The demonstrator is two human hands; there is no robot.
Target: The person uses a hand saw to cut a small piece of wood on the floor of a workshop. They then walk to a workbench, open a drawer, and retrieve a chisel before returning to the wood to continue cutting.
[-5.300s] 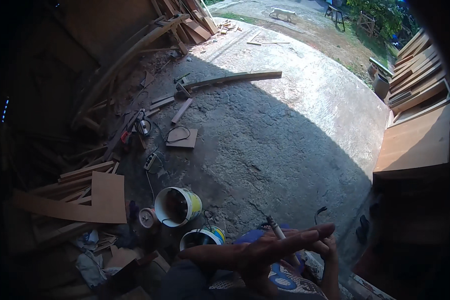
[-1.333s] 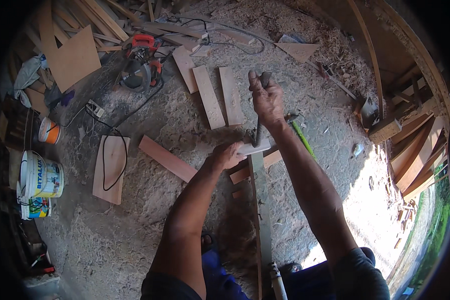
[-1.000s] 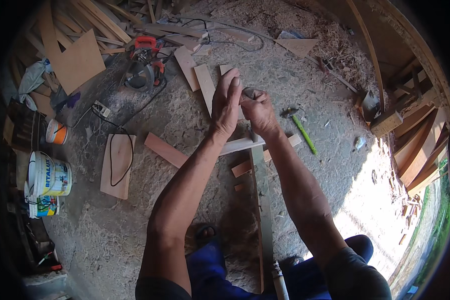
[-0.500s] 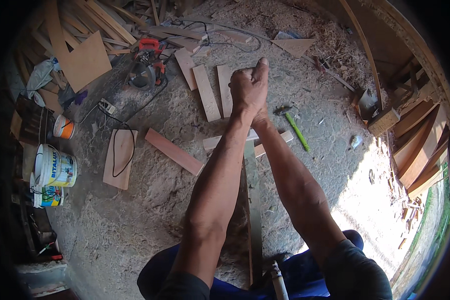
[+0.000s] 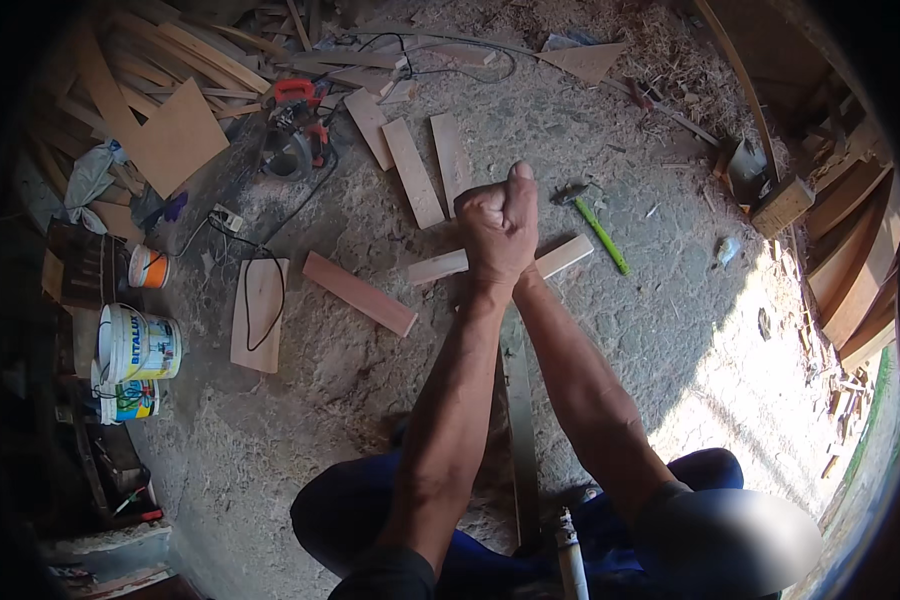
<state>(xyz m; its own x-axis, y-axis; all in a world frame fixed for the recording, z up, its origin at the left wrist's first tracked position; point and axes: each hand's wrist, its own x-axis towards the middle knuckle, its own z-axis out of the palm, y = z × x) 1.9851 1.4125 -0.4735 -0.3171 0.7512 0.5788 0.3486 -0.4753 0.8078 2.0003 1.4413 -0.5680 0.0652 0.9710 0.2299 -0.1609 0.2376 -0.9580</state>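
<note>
My left hand [image 5: 495, 235] is closed in a fist, thumb up, in front of my stretched arms. Behind it my right hand is almost wholly hidden; only its wrist [image 5: 526, 280] shows, pressed close to the left. Whatever lies inside the fist is hidden. Under the hands, a pale wood strip [image 5: 438, 267] shows to the left and another piece [image 5: 567, 256] to the right. A long grey-green bar [image 5: 520, 430] runs from below the hands toward my knees. A hammer with a green handle [image 5: 602, 236] lies just right of the hands.
Short boards [image 5: 413, 172] and a reddish plank [image 5: 358, 293] lie on the rough floor. A red power saw [image 5: 295, 130] with its cable sits far left. Buckets [image 5: 140, 342] stand left; curved wood pieces [image 5: 850, 250] lean right. A white cigarette-like stick [image 5: 570, 560] juts in below.
My joined hands appear lower in the picture, nearer to me, and still together. The whole view has shifted slightly. A bright blurred patch now covers my right sleeve.
</note>
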